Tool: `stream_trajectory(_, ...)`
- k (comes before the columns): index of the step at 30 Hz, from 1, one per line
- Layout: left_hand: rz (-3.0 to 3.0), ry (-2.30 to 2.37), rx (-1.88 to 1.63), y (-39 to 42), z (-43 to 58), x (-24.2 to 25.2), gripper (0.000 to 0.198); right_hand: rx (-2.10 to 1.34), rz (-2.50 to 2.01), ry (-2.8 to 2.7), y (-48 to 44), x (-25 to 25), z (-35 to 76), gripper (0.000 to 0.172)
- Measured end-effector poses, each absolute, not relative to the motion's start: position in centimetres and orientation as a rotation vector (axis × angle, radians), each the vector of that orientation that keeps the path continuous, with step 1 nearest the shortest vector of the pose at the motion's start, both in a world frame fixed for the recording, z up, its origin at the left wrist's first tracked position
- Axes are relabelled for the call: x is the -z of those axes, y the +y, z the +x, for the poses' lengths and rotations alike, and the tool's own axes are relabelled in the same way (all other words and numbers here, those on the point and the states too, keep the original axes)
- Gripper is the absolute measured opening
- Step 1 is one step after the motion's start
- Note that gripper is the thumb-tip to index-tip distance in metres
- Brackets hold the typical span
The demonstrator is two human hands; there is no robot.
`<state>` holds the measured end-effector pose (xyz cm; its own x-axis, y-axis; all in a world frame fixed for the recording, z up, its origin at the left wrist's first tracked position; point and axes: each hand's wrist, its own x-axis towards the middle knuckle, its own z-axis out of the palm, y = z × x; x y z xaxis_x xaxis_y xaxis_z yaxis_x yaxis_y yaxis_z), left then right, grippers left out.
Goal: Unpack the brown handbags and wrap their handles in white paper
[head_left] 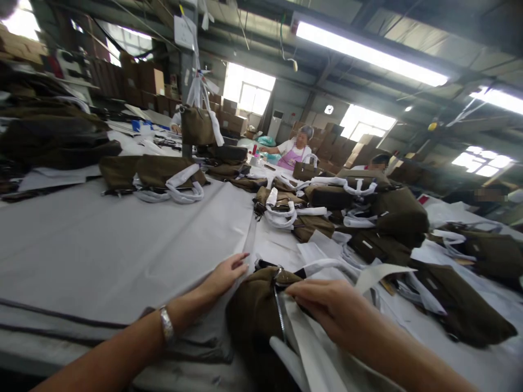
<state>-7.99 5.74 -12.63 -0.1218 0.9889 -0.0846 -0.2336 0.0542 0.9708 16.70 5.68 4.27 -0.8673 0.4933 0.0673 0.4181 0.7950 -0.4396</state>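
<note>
A dark olive handbag (pixel 253 310) stands on the table right in front of me, its metal zipper (pixel 279 307) running down the side that faces me. White paper (pixel 314 348) comes out along the bag's right side. My right hand (pixel 330 307) pinches the bag's upper edge near the end of the zipper, its fingertips partly hidden. Just left of the bag, my left hand (pixel 229 275) reaches over the table with fingers apart and holds nothing. A bracelet (pixel 166 325) circles the left wrist. The bag's lower part runs out of view.
Several olive bags with white-wrapped handles (pixel 281 215) lie in a heap ahead and to the right. More bags (pixel 153 173) sit at the far left of the grey table cover (pixel 122 245). One bag (pixel 199 126) hangs at a post. A person in a pink apron (pixel 291 155) works across the table.
</note>
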Motion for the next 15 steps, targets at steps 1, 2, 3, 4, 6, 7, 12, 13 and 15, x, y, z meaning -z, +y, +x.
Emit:
stream_trajectory(1,0.881,1.141,-1.414,5.8,-8.3,10.8,0.057,-0.498,-0.672,-2.701,5.2,-5.0,16.9,0.026)
stream_trajectory(2,0.847,1.105,-1.479,5.8,-8.5,8.7,0.053,-0.386,-0.597,-2.610,4.7,-5.6,16.8,0.027)
stream_trajectory(3,0.822,1.053,-1.536,5.9,-8.5,6.5,0.047,-0.293,-0.503,-2.550,4.2,-6.1,16.5,0.028)
stream_trajectory(4,0.806,0.995,-1.586,5.9,-8.2,4.2,0.043,-0.209,-0.389,-2.532,3.8,-6.5,16.0,0.028)
stream_trajectory(6,0.801,0.891,-1.656,6.0,-6.7,0.0,0.036,0.000,-0.141,-2.587,2.8,-6.7,14.3,0.032)
stream_trajectory(7,0.797,0.835,-1.667,6.0,-5.6,-1.8,0.034,0.141,-0.021,-2.629,2.3,-6.7,13.1,0.037)
stream_trajectory(12,0.756,0.571,-1.470,5.7,0.3,-5.9,0.029,0.655,0.226,-2.637,1.2,-4.7,7.8,0.041)
stream_trajectory(13,0.802,0.568,-1.431,5.6,1.0,-5.9,0.030,0.687,0.225,-2.615,1.3,-4.3,7.2,0.039)
stream_trajectory(15,0.927,0.597,-1.400,5.4,1.9,-5.7,0.031,0.719,0.214,-2.593,1.4,-3.7,6.6,0.037)
